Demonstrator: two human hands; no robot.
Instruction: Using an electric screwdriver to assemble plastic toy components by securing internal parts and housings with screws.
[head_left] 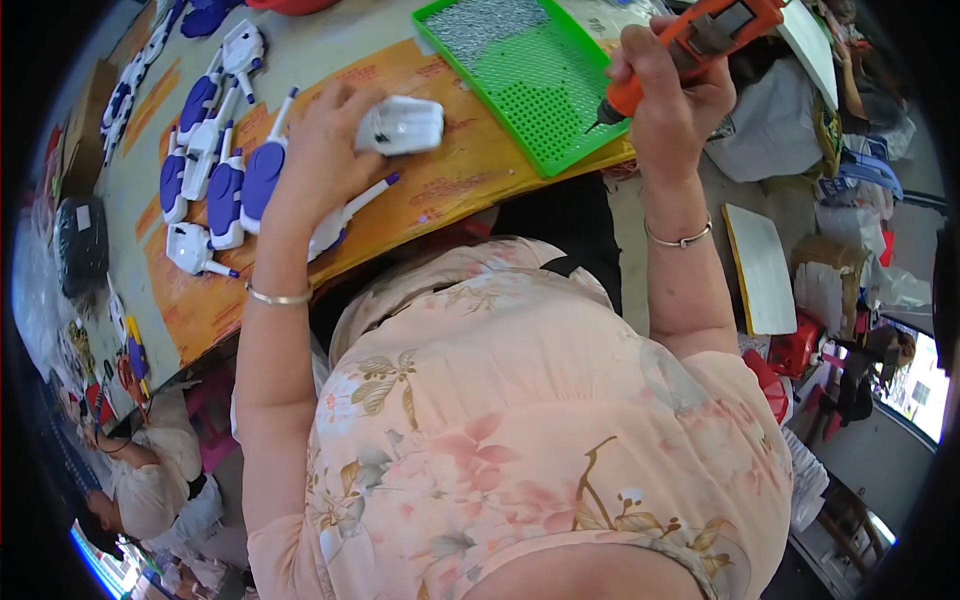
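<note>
- Left hand (pixel 325 145) reaches far, pinching a white part (pixel 408 125), seemingly lying left to right.
- Right hand (pixel 675 105), raised, clamps the driver (pixel 705 38), bit (pixel 593 127) pointing near-left.

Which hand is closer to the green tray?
Right. The right hand is by the right edge of the green tray, gripping an orange power tool; the left hand is farther away, left of the tray, holding a white part.

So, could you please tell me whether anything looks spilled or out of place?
Nothing clearly stands out: the silver screws lie inside the green tray, and the blue-and-white plastic parts lie loosely grouped.
</note>
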